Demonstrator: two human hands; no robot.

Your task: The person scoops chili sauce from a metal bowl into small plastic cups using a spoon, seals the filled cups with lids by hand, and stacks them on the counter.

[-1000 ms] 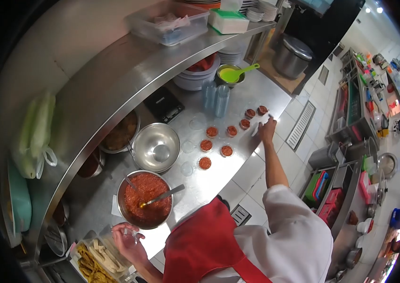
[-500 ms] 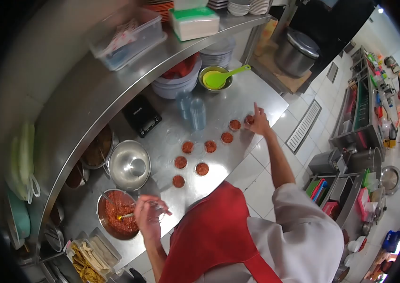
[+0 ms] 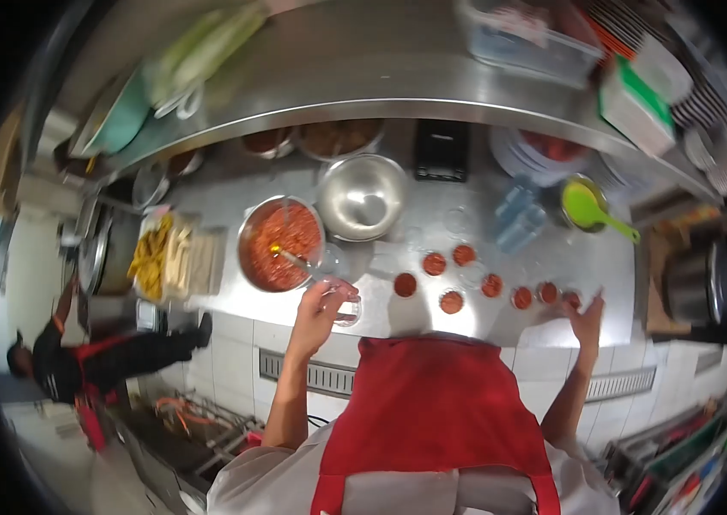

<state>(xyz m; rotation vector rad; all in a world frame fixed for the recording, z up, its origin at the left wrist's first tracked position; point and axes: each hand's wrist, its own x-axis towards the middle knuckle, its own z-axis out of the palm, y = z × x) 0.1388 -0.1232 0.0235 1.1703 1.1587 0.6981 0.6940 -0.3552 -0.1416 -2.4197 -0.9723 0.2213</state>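
The left hand [image 3: 317, 309] is clamped on a clear plastic piece [image 3: 346, 315], while the right hand [image 3: 587, 323] meets the end red-filled cup [image 3: 571, 299] near three o'clock, grip impossible to tell; light, level rim contact should prevent spills.

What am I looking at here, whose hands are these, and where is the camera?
There is no robot here. A person in a red apron works with bare hands, and the camera, worn on that person's head, looks forward and down.

On the metal counter stand a pot of red sauce, a shiny steel bowl and small sauce-filled cups.

The left hand, near the pot, holds what looks like a clear cup. The right hand is at the rightmost filled cup; whether it grips it, I can't tell.
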